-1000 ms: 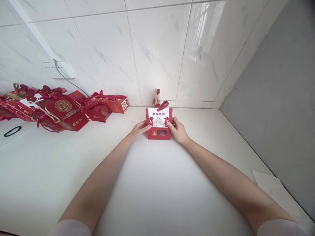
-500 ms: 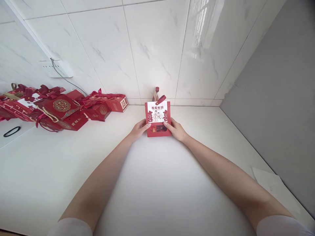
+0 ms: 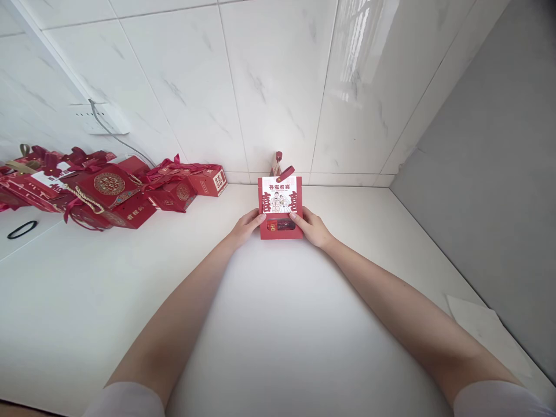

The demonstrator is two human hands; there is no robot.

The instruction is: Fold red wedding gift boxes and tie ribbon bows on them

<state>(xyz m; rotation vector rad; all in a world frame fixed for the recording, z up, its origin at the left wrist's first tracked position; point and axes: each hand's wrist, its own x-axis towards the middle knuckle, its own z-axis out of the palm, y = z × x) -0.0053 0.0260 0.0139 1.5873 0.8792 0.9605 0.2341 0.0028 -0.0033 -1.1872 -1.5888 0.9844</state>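
A red wedding candy box (image 3: pixel 280 233) stands upright between my two hands near the back of the white table. Its front carries a white card (image 3: pixel 280 196) with red characters and a drawn couple, and below that a small window shows wrapped contents. A red strap loops at its top. My left hand (image 3: pixel 247 227) grips the left edge with the thumb on the front. On the opposite edge my right hand (image 3: pixel 313 227) grips likewise. Fingers behind the box are hidden. Right behind it rises a narrow item with a red top (image 3: pixel 278 156), mostly covered.
Several red gift boxes (image 3: pixel 113 188) with ribbons are heaped at the left against the tiled wall. A black ring-shaped band (image 3: pixel 22 230) lies in front of them. A wall socket (image 3: pixel 98 120) with a grey cable is above. White paper (image 3: pixel 486 330) lies at the right edge beside a grey panel.
The view has shifted slightly. Both hands keep the same hold on the candy box, whose front now looks tipped back a little.
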